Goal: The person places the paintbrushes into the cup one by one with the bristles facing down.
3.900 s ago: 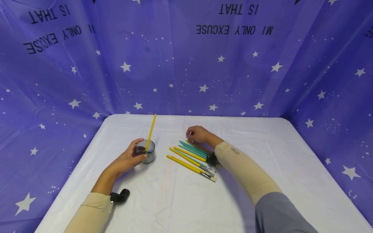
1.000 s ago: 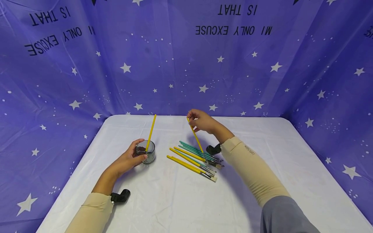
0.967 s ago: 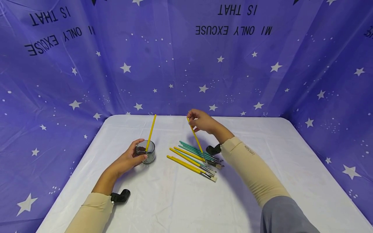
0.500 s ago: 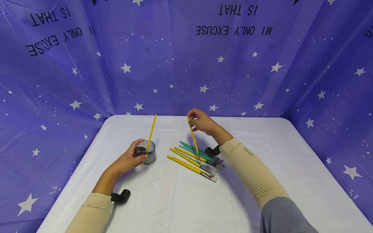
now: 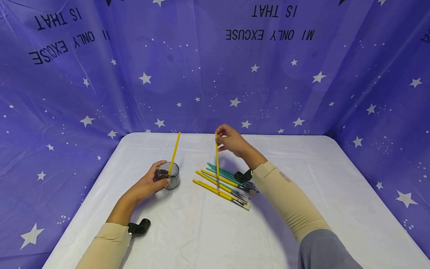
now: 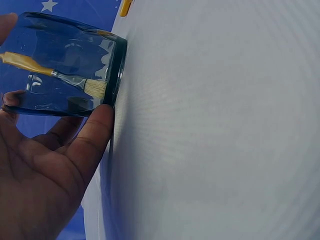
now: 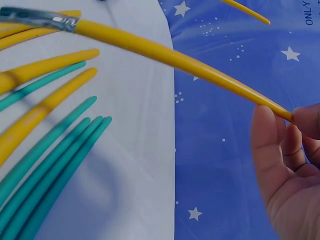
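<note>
My left hand [image 5: 149, 182] grips a clear glass [image 5: 173, 181] standing on the table, thumb on the near side and fingers around the back. Inside it leans a yellow paintbrush [image 5: 174, 153]; the left wrist view shows its pale bristles [image 6: 95, 88] down at the glass bottom. With thumb and fingertips, my right hand [image 5: 231, 141] pinches the handle end of another yellow paintbrush [image 7: 175, 59]. That brush hangs nearly upright, metal ferrule downward, and overlaps the pile of yellow and green paintbrushes [image 5: 215, 189] in the head view.
Several brushes in the pile lie fanned, handles to the left and bristles to the right. A white cloth [image 5: 188, 235] covers the table. Purple curtains with stars [image 5: 215, 74] stand behind and at both sides. Each wrist carries a black camera [image 5: 139, 226].
My right hand has picked a yellow paintbrush off the pile and lifted it. Over the last second its lower end has swung left, from slanted to nearly upright. The left hand stays still.
</note>
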{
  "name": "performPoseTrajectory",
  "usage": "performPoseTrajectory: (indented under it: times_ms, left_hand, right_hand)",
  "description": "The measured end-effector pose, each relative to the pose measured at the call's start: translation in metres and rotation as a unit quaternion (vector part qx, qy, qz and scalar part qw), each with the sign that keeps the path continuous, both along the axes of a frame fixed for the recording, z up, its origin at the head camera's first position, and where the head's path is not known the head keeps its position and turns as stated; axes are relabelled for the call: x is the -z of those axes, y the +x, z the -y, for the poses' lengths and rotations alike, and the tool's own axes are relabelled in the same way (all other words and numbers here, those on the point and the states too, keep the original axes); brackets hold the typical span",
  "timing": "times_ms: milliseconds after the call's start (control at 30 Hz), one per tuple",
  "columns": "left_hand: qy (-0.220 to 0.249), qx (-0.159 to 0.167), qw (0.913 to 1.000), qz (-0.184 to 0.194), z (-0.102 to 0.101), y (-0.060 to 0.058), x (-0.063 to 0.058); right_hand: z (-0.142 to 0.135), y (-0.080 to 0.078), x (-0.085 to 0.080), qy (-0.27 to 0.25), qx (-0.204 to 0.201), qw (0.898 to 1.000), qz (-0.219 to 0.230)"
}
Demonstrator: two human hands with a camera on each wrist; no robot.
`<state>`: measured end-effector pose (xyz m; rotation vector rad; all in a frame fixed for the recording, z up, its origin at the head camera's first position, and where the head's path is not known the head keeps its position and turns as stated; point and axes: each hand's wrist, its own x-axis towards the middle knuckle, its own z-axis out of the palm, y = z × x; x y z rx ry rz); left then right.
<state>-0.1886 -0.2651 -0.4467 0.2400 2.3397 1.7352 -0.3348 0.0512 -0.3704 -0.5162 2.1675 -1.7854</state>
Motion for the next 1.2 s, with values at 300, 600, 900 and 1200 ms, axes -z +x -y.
performPoseTrajectory:
  times_ms: [300, 600, 900, 1200]
  left_hand:
    - [0.002, 0.002, 1.0, -0.001, 0.0, 0.0, 0.0]
    - [0.002, 0.003, 1.0, -0.002, 0.0, 0.001, -0.001]
    - [0.002, 0.002, 1.0, 0.001, 0.0, 0.001, 0.0]
    - [-0.004, 0.003, 1.0, -0.006, -0.001, 0.0, -0.002]
  right_hand:
    - [0.007, 0.004, -0.001, -0.025, 0.01, 1.0, 0.007]
    - [0.013, 0.006, -0.005, -0.06, 0.023, 0.998, 0.005]
    - [0.021, 0.008, -0.01, -0.108, 0.033, 0.994, -0.004]
    - [0.028, 0.009, -0.017, -0.147, 0.04, 0.988, -0.02]
